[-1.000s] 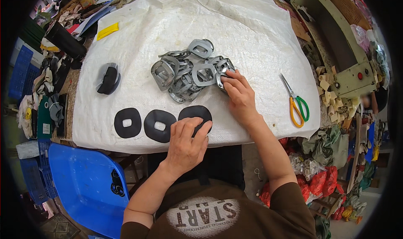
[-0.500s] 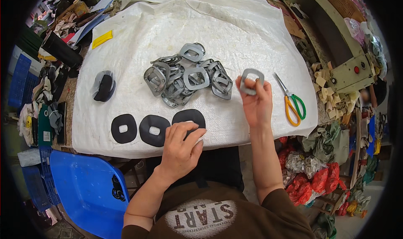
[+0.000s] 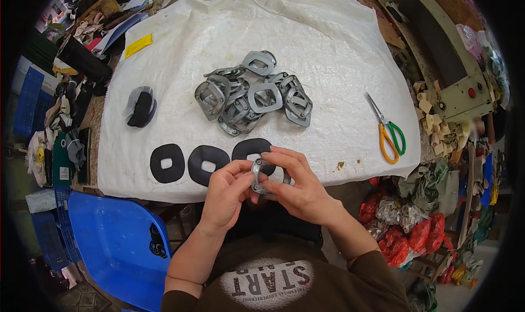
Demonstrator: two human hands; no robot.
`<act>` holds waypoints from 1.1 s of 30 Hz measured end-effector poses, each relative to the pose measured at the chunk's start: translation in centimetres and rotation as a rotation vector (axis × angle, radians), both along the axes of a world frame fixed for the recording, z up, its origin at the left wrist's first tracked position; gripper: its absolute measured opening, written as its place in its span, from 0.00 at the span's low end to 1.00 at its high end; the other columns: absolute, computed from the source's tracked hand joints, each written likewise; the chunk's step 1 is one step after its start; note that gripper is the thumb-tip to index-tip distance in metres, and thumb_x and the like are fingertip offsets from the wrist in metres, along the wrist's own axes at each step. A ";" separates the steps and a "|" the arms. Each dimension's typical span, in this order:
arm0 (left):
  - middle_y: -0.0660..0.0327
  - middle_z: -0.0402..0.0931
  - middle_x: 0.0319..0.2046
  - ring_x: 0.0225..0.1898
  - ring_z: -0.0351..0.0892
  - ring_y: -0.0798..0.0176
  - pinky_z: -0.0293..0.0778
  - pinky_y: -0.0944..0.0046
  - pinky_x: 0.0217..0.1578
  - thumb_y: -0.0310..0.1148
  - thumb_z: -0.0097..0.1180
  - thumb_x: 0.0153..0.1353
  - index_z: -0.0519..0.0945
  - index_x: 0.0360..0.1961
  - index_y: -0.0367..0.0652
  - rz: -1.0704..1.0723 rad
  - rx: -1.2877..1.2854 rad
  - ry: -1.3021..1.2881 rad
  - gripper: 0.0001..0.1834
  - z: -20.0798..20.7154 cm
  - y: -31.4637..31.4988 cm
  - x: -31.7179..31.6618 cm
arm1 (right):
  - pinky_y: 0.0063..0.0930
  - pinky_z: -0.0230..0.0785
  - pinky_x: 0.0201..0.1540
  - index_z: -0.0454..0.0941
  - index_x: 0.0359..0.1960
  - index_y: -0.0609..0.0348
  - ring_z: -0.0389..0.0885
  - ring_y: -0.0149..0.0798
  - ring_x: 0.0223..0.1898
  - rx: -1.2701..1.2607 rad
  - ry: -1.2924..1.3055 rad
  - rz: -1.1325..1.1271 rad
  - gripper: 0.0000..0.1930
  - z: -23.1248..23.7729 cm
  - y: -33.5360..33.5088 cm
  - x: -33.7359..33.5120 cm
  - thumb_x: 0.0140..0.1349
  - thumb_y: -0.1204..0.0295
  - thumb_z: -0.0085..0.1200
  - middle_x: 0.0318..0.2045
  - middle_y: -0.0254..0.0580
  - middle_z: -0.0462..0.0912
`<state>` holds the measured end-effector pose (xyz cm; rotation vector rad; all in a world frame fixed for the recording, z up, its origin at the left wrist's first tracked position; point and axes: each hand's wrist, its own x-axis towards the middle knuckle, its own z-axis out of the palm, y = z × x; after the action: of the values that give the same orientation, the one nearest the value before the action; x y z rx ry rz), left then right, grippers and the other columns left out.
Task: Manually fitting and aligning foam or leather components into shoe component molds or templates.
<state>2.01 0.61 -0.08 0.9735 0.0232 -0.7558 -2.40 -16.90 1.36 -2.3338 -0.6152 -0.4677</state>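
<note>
A grey rounded-square metal frame (image 3: 256, 168) with small holes is held between both hands, low over the near edge of the white sheet (image 3: 350, 120). My left hand (image 3: 223, 198) pinches its left side, with thumb and fingers closed. On the other side, the fingers and thumb of my right hand (image 3: 305, 189) grip the same frame. Just beyond lie three black rounded pads with square centre holes: a left one (image 3: 167, 176), a middle one (image 3: 198, 160) and a right one (image 3: 252, 145), partly covered by my hands. A pile of similar grey frames (image 3: 235, 115) rests farther back.
Scissors (image 3: 396, 139) with orange and green handles lie at the right. To the left are a black bundle with translucent pieces (image 3: 143, 108) and a yellow packet (image 3: 138, 46). A blue tub (image 3: 109, 230) stands below the left edge. A green metal machine (image 3: 462, 96) borders the right.
My right hand has brought the grey frame from the right of the pile down to my left hand. Now both hands grip it. My left hand has shifted slightly off the right black pad.
</note>
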 end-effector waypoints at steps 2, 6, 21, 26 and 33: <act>0.57 0.78 0.32 0.29 0.76 0.72 0.72 0.74 0.26 0.26 0.47 0.61 0.72 0.44 0.33 0.050 0.055 -0.044 0.11 0.1 -0.1 -0.2 | 0.39 0.66 0.51 0.75 0.36 0.58 0.67 0.51 0.54 0.053 0.067 0.041 0.17 0.5 -0.4 0.1 0.41 0.76 0.61 0.52 0.47 0.68; 0.56 0.78 0.32 0.31 0.78 0.71 0.75 0.74 0.29 0.24 0.47 0.60 0.73 0.43 0.31 0.115 0.168 -0.142 0.10 0.2 -0.3 -0.4 | 0.40 0.64 0.52 0.72 0.41 0.57 0.66 0.53 0.54 0.203 0.119 0.099 0.25 -0.2 -0.6 0.5 0.36 0.76 0.65 0.53 0.49 0.67; 0.57 0.77 0.29 0.30 0.76 0.63 0.72 0.67 0.29 0.21 0.55 0.52 0.77 0.39 0.36 0.323 0.608 -0.757 0.11 -1.0 0.2 -0.6 | 0.37 0.66 0.47 0.71 0.43 0.56 0.71 0.48 0.48 0.262 0.148 -0.032 0.31 -1.1 -0.6 2.4 0.31 0.75 0.70 0.47 0.41 0.76; 0.62 0.75 0.36 0.44 0.69 0.56 0.62 0.58 0.43 0.24 0.62 0.42 0.80 0.34 0.45 0.374 1.018 -1.353 0.14 -1.6 2.2 0.2 | 0.36 0.61 0.51 0.72 0.42 0.56 0.69 0.46 0.48 0.168 0.177 -0.085 0.31 -1.7 -1.3 3.2 0.29 0.72 0.71 0.45 0.37 0.77; 0.63 0.72 0.43 0.50 0.64 0.54 0.54 0.54 0.48 0.27 0.64 0.36 0.80 0.30 0.49 0.290 1.217 -1.447 0.14 -3.2 2.3 -0.1 | 0.35 0.59 0.52 0.73 0.45 0.54 0.68 0.44 0.48 0.125 0.291 -0.124 0.33 -1.8 -0.3 3.6 0.29 0.72 0.70 0.47 0.33 0.77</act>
<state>1.90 2.91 -3.28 2.4226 -0.6884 0.4940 1.17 -17.17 -0.46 -2.2706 -0.2960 -0.2073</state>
